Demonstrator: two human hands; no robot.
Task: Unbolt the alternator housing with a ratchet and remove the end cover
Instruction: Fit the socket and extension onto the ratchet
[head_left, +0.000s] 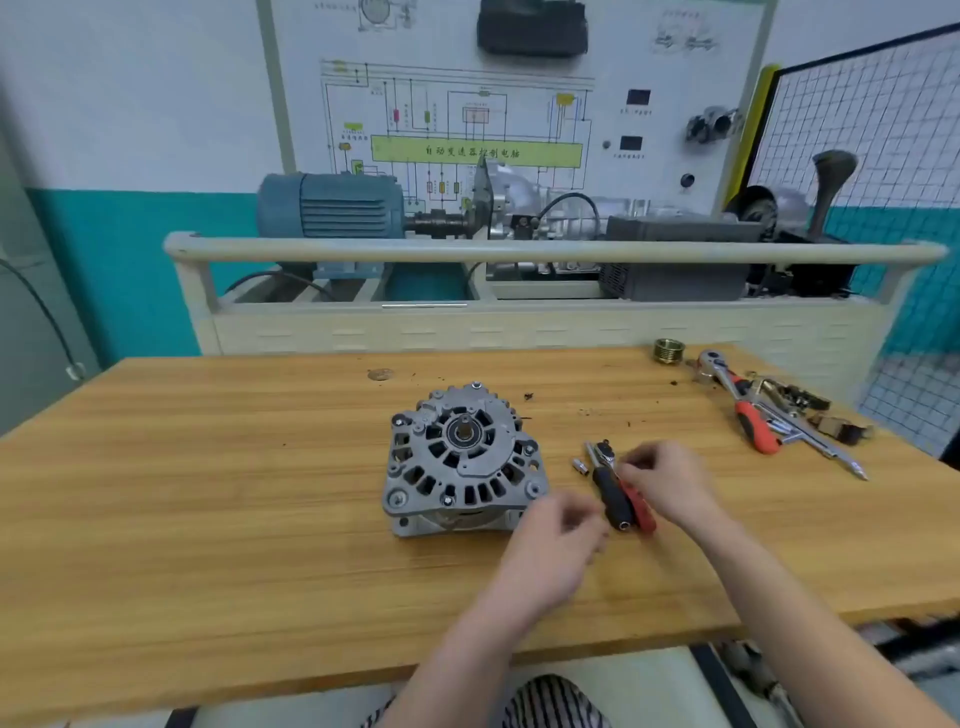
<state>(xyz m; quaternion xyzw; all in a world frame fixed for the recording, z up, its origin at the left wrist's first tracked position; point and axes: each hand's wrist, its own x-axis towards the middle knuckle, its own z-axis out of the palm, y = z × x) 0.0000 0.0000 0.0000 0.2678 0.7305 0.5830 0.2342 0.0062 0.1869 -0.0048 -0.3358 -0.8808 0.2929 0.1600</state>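
A grey alternator (462, 460) lies on the wooden table (208, 493), its slotted end cover facing up with bolts around the rim. To its right lies a small ratchet (618, 491) with a black and red handle, head pointing away from me. My right hand (667, 480) grips the ratchet near its upper handle. My left hand (558, 540) hovers just left of the handle's near end, blurred, fingers loosely curled; whether it holds anything is unclear. A small silver socket (581, 466) lies between alternator and ratchet.
At the table's far right lie a larger red-handled ratchet (737, 402), an extension bar (826, 449), a brass pulley (669, 351) and several small parts. A training bench with a blue motor (332, 208) stands behind the table.
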